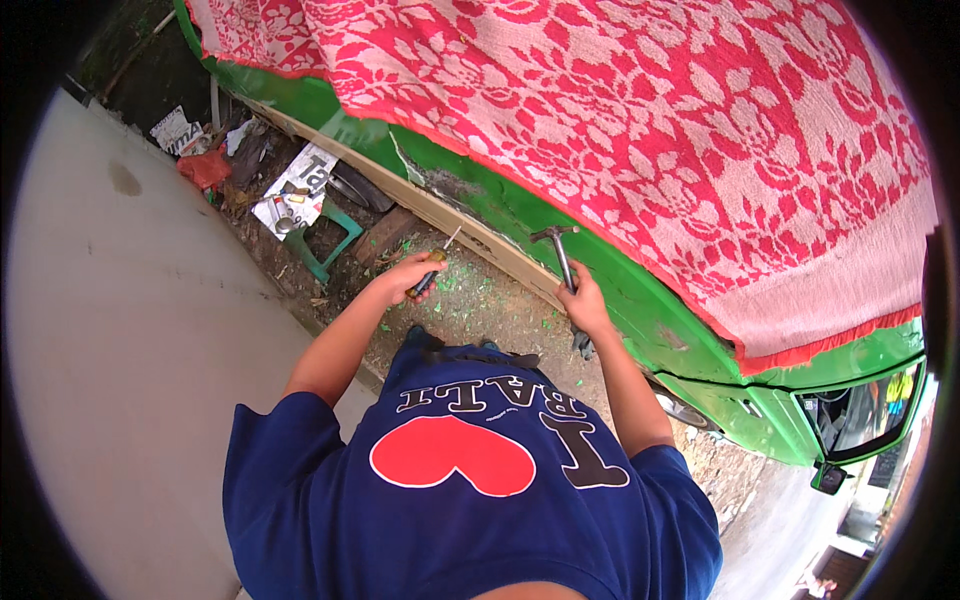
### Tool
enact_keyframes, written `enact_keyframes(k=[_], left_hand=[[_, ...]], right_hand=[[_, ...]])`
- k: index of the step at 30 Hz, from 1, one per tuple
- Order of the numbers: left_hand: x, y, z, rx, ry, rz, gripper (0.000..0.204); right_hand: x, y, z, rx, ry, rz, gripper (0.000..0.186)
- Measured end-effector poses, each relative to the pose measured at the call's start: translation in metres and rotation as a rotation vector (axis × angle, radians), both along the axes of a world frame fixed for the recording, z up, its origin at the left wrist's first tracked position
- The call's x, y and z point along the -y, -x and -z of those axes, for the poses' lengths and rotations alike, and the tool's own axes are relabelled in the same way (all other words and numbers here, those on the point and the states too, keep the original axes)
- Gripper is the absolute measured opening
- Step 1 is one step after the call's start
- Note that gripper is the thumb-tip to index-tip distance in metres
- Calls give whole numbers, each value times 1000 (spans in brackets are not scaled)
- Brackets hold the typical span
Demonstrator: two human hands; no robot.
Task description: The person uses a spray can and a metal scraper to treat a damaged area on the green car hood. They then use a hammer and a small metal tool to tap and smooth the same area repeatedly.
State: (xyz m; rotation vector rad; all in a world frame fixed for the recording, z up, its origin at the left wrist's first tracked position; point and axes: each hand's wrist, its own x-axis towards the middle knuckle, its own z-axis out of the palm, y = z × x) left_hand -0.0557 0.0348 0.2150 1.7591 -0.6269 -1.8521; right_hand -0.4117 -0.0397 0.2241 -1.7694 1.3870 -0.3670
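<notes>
In my left hand (408, 276) is a screwdriver (438, 257) with a yellowish and dark handle, its short shaft pointing up and to the right. My right hand (588, 302) grips a claw hammer (563, 258) by its handle, the metal head upward, close to the side of a green vehicle (640, 285). Both hands are closed on their tools and apart from each other. Chipped and scraped paint (440, 180) shows along the vehicle's lower side, above a beige strip (400, 190).
A red and pink floral cloth (620, 130) drapes over the vehicle. Left of me runs a pale wall (130, 350). A green plastic stool (325, 245), a printed sheet bearing small items (297, 190) and a tyre (358, 187) lie ahead. Green paint flakes litter the ground (490, 295).
</notes>
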Motion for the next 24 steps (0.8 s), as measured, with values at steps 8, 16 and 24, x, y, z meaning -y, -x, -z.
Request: enact_keyframes(k=[8, 16, 24], left_hand=[[28, -25, 14, 57, 68, 114, 29], [57, -60, 36, -38, 52, 186, 34], [83, -108, 46, -59, 51, 333, 32]], right_hand=[[-26, 52, 5, 183, -416, 66, 43], [-63, 14, -22, 492, -559, 240, 78], [-90, -52, -15, 570, -587, 411, 74]])
